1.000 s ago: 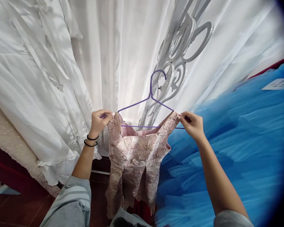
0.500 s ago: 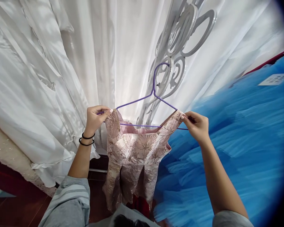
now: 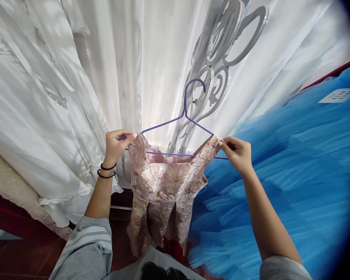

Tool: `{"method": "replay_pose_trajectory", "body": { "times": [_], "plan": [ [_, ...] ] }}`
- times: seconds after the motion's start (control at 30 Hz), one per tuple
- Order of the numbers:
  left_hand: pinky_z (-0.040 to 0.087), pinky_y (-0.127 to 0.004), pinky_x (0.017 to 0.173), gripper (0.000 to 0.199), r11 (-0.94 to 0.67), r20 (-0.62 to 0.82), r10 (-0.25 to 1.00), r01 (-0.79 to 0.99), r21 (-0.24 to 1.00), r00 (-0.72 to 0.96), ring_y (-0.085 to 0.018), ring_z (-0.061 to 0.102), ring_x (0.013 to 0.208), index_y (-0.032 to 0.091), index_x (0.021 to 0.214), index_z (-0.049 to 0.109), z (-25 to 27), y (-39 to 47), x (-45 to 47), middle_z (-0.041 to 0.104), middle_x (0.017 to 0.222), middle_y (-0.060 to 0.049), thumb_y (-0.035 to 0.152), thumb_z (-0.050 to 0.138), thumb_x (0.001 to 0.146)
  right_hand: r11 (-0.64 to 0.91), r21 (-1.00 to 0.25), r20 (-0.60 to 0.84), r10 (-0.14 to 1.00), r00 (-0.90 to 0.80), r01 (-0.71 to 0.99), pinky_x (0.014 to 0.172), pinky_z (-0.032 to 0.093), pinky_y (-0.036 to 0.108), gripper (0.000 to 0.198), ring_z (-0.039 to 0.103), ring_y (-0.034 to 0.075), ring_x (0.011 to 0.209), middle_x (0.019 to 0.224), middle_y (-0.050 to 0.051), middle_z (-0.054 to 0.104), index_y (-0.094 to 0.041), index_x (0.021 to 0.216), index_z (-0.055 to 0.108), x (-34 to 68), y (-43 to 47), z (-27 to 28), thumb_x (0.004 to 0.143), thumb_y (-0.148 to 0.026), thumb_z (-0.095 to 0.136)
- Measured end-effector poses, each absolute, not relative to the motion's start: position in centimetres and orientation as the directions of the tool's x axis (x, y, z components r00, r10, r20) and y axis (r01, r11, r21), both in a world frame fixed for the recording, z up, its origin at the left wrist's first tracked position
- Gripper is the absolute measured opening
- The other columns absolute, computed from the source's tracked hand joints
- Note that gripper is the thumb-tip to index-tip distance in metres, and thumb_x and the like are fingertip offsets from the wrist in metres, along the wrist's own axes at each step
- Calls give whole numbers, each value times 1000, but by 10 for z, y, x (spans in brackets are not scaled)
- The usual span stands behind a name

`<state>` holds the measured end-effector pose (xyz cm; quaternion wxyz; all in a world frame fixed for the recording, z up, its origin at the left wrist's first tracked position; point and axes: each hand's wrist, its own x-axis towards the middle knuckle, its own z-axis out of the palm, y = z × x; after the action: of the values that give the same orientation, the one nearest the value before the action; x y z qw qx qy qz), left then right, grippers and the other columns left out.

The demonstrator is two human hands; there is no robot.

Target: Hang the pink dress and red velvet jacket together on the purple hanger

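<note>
A pink brocade dress [image 3: 169, 181] with a shiny floral pattern hangs from a purple wire hanger [image 3: 163, 125] in front of me. My left hand [image 3: 116, 144] pinches the dress's left shoulder strap together with the hanger's end. On the other side, my right hand [image 3: 237, 151] pinches the right strap at the hanger's opposite shoulder. The hook points up and curves to the right, in front of a grey scrollwork stand [image 3: 202, 93]; whether it touches the stand I cannot tell. The dress's skirt drops toward the floor, its hem partly hidden by my own clothing.
White curtains [image 3: 163, 58] cover the back. White garments [image 3: 41, 128] hang at the left, beside a sparkly cream fabric [image 3: 8, 182]. A big blue tulle gown [image 3: 280, 194] fills the right, with a white tag [image 3: 338, 95] on it. Dark red tiled floor [image 3: 23, 256] shows below.
Both hands, the dress and the hanger have shifted slightly left. The hanger's hook has turned, so its curved tip now shows more fully. Both hands keep their pinch.
</note>
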<state>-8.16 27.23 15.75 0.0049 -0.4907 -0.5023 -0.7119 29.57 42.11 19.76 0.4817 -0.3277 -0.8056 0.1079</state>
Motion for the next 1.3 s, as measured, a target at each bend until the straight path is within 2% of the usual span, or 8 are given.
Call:
{"method": "replay_pose_trajectory", "body": {
  "times": [0.4,0.7,0.97,1.17,1.3],
  "plan": [
    [46,-21,51,20,-476,681,565,490,730,-465,-14,62,56,14,65,75,147,283,-73,72,63,-6,34,76,68,732,-534,683,668,-294,423,53,36,27,44,47,13,54,60,3,61,-17,71,67,306,425,174,81,-59,66],
    [41,-20,47,19,-459,708,577,555,694,-408,-11,56,52,15,68,75,132,283,-72,71,65,-5,33,74,72,742,-513,707,650,-278,431,51,33,26,41,43,11,51,57,1,55,-16,70,65,306,417,150,85,-54,62],
    [50,-22,56,23,-431,650,583,493,756,-487,-15,65,61,14,69,76,138,300,-88,73,69,-7,36,78,65,723,-559,687,678,-261,406,49,30,25,39,40,10,49,55,1,55,-15,68,66,294,429,163,81,-52,64],
    [45,-22,53,21,-403,609,667,480,779,-429,-13,60,57,15,65,75,132,307,-97,71,64,-6,35,77,64,682,-642,614,731,-297,351,50,32,25,43,41,10,50,57,2,58,-15,69,66,289,445,146,79,-57,63],
    [42,-22,52,20,-386,615,675,514,766,-408,-13,57,57,15,66,74,128,299,-93,69,62,-5,35,76,67,696,-609,636,715,-289,380,50,31,26,44,40,11,50,55,1,56,-15,71,67,292,439,136,81,-57,61]
  ]
}}
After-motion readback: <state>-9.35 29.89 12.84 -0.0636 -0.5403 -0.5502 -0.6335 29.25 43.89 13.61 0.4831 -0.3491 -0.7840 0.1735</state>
